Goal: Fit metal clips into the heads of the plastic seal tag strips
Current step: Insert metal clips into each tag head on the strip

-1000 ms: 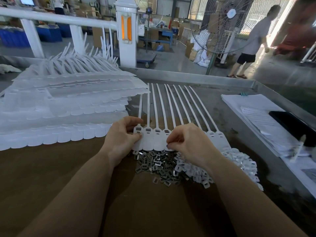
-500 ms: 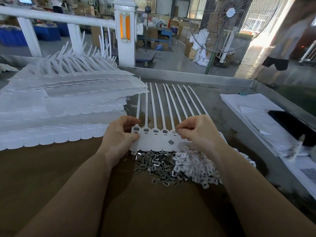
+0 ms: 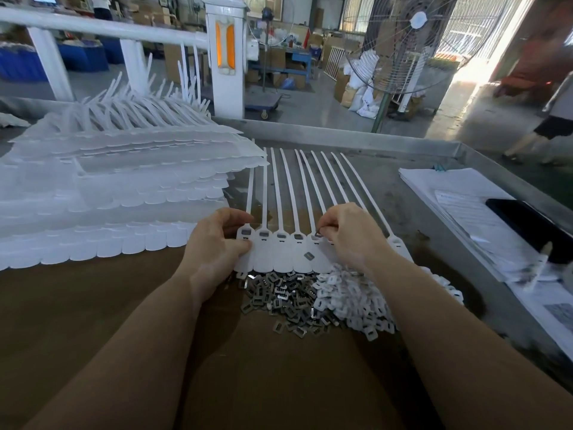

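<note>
While the left hand (image 3: 217, 243) grips the left end of the joined sheet of seal tag strips (image 3: 280, 252), thumb on top of the first head and fingers curled over its edge, the right hand (image 3: 350, 237) pinches a metal clip (image 3: 318, 234) with thumb and forefinger at the fifth head from the left. Four heads to the left of that one already show a grey clip seated in their slots. One loose clip (image 3: 309, 256) lies flat on the white tag face just nearer the person than the fifth head. The sheet's long tails fan away from the person across the table (image 3: 356, 144), and its rounded tag ends overlap the far edge of a pile of metal clips (image 3: 279, 299). Touching the right side of that pile is a heap of small white plastic pieces (image 3: 356, 299), which runs under the right wrist. One further head of the sheet shows to the right of the right hand; the heads between are hidden by it.

Left of the sheet, a tall stack of similar white tag sheets (image 3: 108, 197) rests on the brown part of the table, its upper layers touching the first tail. Well to the right of the sheet lie stacked papers (image 3: 459, 197) with a dark phone (image 3: 533, 228) on top. Beyond the table's far rim stand a white post with an orange panel (image 3: 224, 48) and a large floor fan (image 3: 415, 41).
</note>
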Motion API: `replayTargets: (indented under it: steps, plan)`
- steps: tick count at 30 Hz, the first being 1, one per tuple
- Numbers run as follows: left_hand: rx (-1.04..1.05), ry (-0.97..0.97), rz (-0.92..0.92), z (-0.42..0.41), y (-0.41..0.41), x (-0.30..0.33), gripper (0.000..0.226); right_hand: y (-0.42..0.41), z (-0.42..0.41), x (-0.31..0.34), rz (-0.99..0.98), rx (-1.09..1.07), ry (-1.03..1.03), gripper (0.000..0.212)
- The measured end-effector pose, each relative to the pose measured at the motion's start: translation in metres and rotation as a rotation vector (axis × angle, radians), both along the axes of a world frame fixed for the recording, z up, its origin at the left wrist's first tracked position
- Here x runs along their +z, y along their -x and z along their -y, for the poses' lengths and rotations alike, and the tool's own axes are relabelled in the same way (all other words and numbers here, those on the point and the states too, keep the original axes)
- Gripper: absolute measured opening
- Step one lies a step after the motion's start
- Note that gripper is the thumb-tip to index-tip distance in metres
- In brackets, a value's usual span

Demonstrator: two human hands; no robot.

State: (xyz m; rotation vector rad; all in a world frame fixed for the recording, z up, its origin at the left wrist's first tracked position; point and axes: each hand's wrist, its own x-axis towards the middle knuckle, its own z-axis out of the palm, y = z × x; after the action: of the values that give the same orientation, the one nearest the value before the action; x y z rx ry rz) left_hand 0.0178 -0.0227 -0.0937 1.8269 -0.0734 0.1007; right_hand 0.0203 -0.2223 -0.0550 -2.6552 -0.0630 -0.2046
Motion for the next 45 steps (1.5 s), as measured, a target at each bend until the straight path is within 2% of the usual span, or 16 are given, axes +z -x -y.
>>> replayTargets:
  steps: [13,25,30,33,36,41,45]
  plan:
    - [-0.006,-0.002,-0.014,0.0,0.003,0.002,0.033,-0.004,-0.006,0.002,-0.072,-0.001,0.102,0.021]
    - [0.011,0.002,-0.011,-0.001,0.003,0.002,0.034,0.007,-0.002,-0.004,0.078,-0.004,0.098,0.02]
    - [0.01,0.009,-0.008,-0.001,0.001,0.001,0.035,0.016,0.0,-0.005,0.079,0.017,0.062,0.035]
    - [0.007,0.016,-0.007,-0.001,0.0,0.0,0.036,0.021,-0.002,-0.003,0.089,0.051,0.07,0.036]
    - [0.009,0.014,-0.003,-0.001,0.0,-0.001,0.035,0.025,-0.006,-0.002,0.063,0.094,0.11,0.041]
    - [0.013,0.003,-0.006,0.0,0.0,0.0,0.035,0.031,-0.008,0.0,-0.013,0.175,0.287,0.053]
    - [0.019,-0.004,0.0,0.0,0.0,0.0,0.035,0.041,-0.009,-0.002,0.072,0.234,0.383,0.044]
